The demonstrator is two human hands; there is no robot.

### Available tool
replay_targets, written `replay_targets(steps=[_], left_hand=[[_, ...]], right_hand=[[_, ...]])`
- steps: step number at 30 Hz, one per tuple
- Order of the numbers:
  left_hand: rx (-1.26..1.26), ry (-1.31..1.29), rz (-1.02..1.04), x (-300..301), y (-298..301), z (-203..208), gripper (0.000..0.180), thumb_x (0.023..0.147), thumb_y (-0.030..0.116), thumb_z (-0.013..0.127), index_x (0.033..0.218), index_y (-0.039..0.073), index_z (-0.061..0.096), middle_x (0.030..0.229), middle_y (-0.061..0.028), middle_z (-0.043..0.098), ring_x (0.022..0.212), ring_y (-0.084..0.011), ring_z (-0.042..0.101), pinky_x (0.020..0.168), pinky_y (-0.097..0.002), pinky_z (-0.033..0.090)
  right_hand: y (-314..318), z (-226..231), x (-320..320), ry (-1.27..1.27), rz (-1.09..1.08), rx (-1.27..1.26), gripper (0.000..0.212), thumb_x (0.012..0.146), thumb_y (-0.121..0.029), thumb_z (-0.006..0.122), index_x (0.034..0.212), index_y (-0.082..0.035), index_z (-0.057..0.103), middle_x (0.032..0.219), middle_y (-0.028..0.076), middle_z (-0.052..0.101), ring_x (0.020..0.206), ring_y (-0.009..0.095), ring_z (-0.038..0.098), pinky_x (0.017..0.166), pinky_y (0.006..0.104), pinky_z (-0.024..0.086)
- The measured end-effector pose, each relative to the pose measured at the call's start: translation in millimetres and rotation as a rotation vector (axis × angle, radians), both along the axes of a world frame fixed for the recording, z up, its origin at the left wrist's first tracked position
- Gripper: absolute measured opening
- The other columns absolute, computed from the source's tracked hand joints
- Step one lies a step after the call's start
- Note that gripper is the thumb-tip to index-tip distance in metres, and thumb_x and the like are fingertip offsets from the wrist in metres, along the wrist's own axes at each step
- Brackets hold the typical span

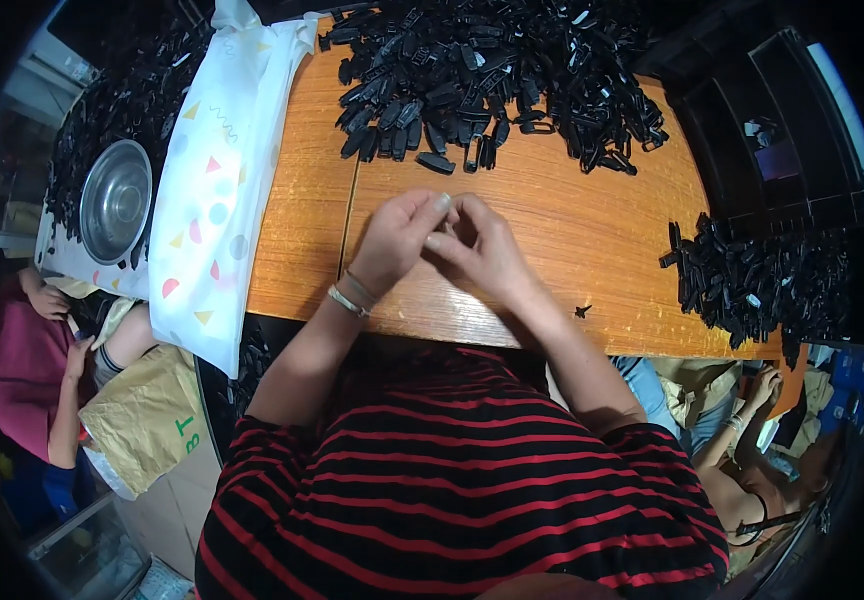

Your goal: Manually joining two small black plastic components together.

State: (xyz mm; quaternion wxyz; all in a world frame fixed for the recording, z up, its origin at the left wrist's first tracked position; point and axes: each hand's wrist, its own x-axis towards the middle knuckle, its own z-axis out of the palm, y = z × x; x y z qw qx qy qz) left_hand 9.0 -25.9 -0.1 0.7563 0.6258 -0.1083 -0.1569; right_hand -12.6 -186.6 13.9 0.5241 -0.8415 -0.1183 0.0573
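Above the middle of the wooden table point(312, 200), my left hand point(392, 240) and my right hand point(492, 255) meet at their fingertips. Thumbs and fingers of both are pinched together. Whatever lies between them is hidden or too small to name. Just beyond my fingers, a large heap of small black plastic parts point(492, 70) spreads over the far side of the table; some look like narrow frames, others like slim oval pieces. One tiny black piece point(582, 311) lies alone near the front edge, right of my right forearm.
At the right edge sits a second pile of black parts point(742, 280), below a black crate point(782, 130). A patterned white plastic sheet point(207, 200) borders the left side, with a metal bowl point(115, 200) beyond. Co-workers sit at left point(27, 380) and right point(752, 480).
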Motion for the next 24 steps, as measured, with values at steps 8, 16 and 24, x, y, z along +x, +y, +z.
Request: replay_targets(steps=[8,16,24], left_hand=[[0.963,-0.922,0.203,53,-3,0,0.01,0.08,0.01,0.066,0.089,0.009,0.062,0.083,-0.0087,0.058,0.077,-0.0268,0.06,0.065,-0.0351,0.05],[1.201,-1.058,0.031,71,-8,4,0.011,0.078,0.006,0.065,0.089,0.005,0.062,0.087,-0.0087,0.054,0.081,-0.0277,0.06,0.07,-0.0391,0.051],[0.26,-0.151,0.148,38,-9,8,0.02,0.088,0.009,0.065,0.106,0.001,0.063,0.082,-0.0019,0.062,0.067,-0.0098,0.058,0.059,-0.0218,0.046]], right_hand=[[-28,6,71,-0.545,0.028,-0.748,0.022,0.081,-0.01,0.064,0.103,-0.005,0.062,0.098,0.012,0.057,0.081,0.028,0.062,0.071,0.0378,0.053],[-44,7,93,-0.592,0.25,-0.899,0.013,0.084,-0.007,0.058,0.096,-0.005,0.058,0.095,0.013,0.052,0.081,0.03,0.062,0.067,0.0399,0.053],[-36,16,53,-0.19,-0.294,0.19,0.023,0.082,0.0,0.068,0.102,0.0,0.055,0.086,0.001,0.059,0.077,0.007,0.056,0.069,0.0228,0.049]])
